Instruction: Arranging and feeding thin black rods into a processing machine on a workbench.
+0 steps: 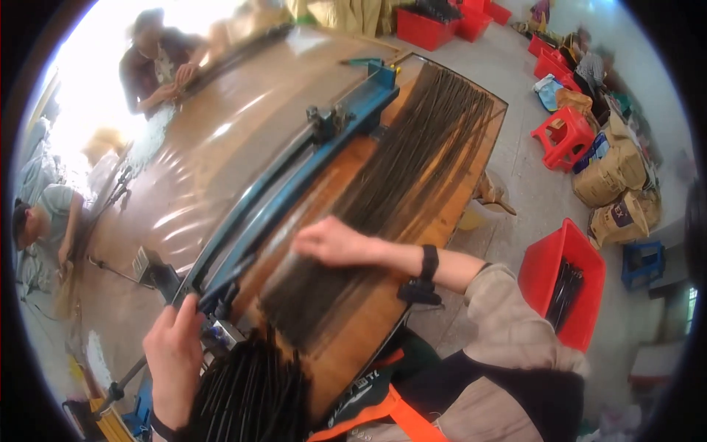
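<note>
So the person is at a big brown wooden table [221,140] with a long blue metal rail [294,184] running diagonally across it, and that rail is the easiest thing to place everything by. Just to the right of the rail lies a wide sheet of thin dark sticks [412,155], laid side by side and stretching up toward the far end of the rail. The right hand [331,241] lies flat on top of those sticks about halfway down the rail, palm down, fingers stretched out toward the rail and close together, pressing rather than gripping. There's a black wristband [429,262] on that arm.

The left hand [174,352] is down at the near end of the rail, fingers curled around a dark handle-like part [210,298] of the rail's end fitting. Right below that end there's another bunch of black sticks [250,394], fanned out and close to the person's body.

Well off to the right of the rail, on the floor, sits a red plastic crate [563,283] with more dark sticks in it, and further up a red stool [563,136] and some brown sacks [615,173]. Beyond the far left side of the rail, another person [158,62] leans over the table edge.
</note>
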Tool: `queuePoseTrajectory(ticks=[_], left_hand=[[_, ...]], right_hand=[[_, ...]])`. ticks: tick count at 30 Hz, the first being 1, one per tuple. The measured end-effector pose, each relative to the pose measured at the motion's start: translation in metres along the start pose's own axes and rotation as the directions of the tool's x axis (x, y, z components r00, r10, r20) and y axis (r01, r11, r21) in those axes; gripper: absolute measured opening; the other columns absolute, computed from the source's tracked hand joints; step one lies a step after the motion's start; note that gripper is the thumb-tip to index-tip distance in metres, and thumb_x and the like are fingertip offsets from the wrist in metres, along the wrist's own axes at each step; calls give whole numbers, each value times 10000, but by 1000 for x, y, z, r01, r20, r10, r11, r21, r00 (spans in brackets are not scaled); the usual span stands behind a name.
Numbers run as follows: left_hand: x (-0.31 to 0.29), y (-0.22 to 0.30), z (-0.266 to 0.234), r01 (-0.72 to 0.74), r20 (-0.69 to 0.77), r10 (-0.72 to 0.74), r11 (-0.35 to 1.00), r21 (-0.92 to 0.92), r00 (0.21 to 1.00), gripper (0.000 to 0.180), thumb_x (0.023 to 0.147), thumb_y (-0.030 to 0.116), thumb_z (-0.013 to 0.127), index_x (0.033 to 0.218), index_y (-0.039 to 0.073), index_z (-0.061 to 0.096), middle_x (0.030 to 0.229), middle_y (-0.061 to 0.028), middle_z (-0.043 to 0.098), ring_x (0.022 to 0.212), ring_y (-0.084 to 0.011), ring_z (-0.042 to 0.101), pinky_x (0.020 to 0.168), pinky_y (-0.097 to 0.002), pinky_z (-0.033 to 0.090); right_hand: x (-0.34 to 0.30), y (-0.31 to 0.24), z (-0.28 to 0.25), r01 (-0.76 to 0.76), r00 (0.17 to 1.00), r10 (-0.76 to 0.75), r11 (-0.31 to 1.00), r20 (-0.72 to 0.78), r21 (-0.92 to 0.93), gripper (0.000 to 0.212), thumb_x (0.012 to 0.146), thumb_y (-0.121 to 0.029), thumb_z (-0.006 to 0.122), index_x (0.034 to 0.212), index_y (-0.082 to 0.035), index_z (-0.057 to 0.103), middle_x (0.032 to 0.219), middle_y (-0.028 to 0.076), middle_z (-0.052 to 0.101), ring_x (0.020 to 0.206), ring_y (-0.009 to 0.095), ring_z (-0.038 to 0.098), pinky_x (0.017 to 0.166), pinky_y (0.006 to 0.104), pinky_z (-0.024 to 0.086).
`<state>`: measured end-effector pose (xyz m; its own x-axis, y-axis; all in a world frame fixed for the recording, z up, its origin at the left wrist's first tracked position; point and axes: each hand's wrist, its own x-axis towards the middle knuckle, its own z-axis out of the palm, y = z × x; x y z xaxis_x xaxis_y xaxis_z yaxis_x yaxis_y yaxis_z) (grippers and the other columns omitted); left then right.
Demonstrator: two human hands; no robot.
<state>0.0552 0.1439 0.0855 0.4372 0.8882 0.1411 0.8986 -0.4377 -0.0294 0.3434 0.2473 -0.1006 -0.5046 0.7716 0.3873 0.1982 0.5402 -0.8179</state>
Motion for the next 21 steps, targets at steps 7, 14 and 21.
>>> queuePoseTrajectory(ticks=[7, 14, 21], left_hand=[[38, -12, 22, -129, -171, 114, 989, -75, 979, 328, 839, 52, 642, 1163, 63, 591, 802, -143, 554, 719, -346, 582, 602, -442, 476], [42, -13, 20, -105, -32, 105, 994, -7, 994, 358, 845, 40, 636, 1197, 103, 616, 761, -126, 545, 696, -323, 584, 614, -442, 474], [10, -25, 13, -15, -87, 17, 1000, 23, 996, 382, 844, 40, 641, 1214, 135, 651, 736, -113, 540, 672, -304, 576, 615, -425, 469]], right_hand=[[33, 10, -45, 61, 991, -98, 938, -91, -340, 410, 922, -229, 668, 1311, -129, 588, 800, 51, 704, 677, 145, 669, 602, 296, 551], [53, -18, -30, 452, 832, -548, 758, -83, -470, 362, 871, -146, 654, 1232, -142, 633, 669, 85, 639, 632, 207, 667, 589, 382, 545], [59, -77, 16, 329, 843, -495, 784, -210, -527, 284, 835, -245, 736, 1105, -162, 704, 715, 43, 628, 650, 187, 634, 588, 349, 541]])
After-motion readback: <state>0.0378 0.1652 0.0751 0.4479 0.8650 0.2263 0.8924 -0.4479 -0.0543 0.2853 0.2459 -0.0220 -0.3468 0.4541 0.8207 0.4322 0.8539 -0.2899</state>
